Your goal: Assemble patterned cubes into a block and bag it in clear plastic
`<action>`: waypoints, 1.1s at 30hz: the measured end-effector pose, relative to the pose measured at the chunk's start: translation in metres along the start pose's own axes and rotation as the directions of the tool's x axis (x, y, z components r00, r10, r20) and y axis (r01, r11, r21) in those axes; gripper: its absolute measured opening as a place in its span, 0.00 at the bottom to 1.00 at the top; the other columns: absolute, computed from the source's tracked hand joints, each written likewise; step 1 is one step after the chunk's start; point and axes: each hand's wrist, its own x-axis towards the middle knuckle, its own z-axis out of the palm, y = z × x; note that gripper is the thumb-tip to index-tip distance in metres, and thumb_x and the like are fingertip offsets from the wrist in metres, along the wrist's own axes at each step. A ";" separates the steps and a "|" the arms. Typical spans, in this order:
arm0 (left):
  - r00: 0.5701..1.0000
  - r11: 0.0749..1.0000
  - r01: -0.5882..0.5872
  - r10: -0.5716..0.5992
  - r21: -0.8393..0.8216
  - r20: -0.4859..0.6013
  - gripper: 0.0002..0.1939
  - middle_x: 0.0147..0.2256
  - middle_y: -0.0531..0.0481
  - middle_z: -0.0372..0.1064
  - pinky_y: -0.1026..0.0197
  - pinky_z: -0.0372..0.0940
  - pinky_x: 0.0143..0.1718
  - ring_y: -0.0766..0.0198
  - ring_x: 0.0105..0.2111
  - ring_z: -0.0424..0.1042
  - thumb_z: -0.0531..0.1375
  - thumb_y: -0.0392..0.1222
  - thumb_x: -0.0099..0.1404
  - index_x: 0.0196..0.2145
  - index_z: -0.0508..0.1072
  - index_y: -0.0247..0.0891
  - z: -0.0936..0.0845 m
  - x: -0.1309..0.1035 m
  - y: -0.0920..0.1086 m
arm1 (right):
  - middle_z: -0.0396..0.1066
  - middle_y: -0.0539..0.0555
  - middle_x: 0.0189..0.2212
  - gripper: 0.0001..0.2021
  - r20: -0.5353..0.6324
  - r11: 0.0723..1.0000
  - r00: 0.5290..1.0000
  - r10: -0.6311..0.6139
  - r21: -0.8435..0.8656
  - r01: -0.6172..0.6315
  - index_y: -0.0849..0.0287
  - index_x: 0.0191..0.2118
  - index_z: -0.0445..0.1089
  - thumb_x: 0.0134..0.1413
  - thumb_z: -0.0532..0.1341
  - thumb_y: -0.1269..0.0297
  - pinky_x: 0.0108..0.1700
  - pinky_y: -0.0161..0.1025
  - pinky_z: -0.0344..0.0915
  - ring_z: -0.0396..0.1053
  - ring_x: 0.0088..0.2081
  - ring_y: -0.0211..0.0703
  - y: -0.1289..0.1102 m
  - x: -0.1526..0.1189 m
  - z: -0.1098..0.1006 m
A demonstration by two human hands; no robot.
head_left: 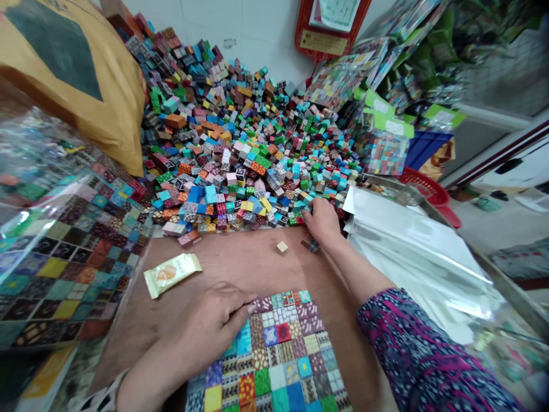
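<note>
My left hand [217,317] rests at the upper left corner of a flat square array of small patterned cubes [277,377]. Its thumb and index finger are pressed close together against the corner cubes; what lies between them is hidden. My right hand [321,220] reaches to the front edge of a large heap of colourful cubes [240,166], fingers curled downward among them, the tips partly hidden. Just below it lie a few dark cubes [310,244]. One beige cube [281,247] sits alone on the brown board [231,257] between the hands.
A yellow wrapped snack [172,274] lies at left on the board. A clear bag of cubes [64,263] and an orange-yellow bag [98,109] stand at left. Stacked clear plastic sleeves [420,246] lie at right, with packaged cubes [381,143] and a red basket [429,191] behind.
</note>
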 end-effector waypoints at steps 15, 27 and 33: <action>1.000 1.000 -0.023 0.023 -0.001 -0.010 0.18 0.39 0.45 0.81 0.50 0.70 0.43 0.54 0.40 0.77 0.51 0.45 0.73 0.45 0.81 0.40 0.000 -0.001 0.000 | 0.73 0.56 0.35 0.11 -0.017 0.867 0.928 -0.373 0.350 0.355 0.58 0.42 0.75 0.59 0.58 0.62 0.39 0.41 0.64 0.69 0.35 0.46 0.006 -0.072 -0.031; 1.000 0.999 -0.031 0.031 0.020 -0.001 0.19 0.39 0.45 0.81 0.52 0.70 0.43 0.56 0.39 0.78 0.51 0.45 0.72 0.45 0.81 0.41 -0.002 0.000 0.002 | 0.74 0.60 0.40 0.12 0.131 0.908 0.935 -0.330 0.316 0.276 0.61 0.46 0.71 0.56 0.66 0.66 0.42 0.45 0.66 0.71 0.42 0.52 -0.015 -0.095 -0.006; 0.999 0.999 -0.031 0.031 0.013 -0.008 0.18 0.38 0.46 0.81 0.52 0.71 0.42 0.56 0.38 0.78 0.52 0.43 0.71 0.44 0.81 0.40 -0.002 0.001 0.004 | 0.72 0.61 0.45 0.13 0.101 0.882 0.904 -0.416 0.287 0.374 0.59 0.49 0.71 0.61 0.64 0.62 0.49 0.50 0.67 0.69 0.48 0.55 -0.019 -0.093 -0.007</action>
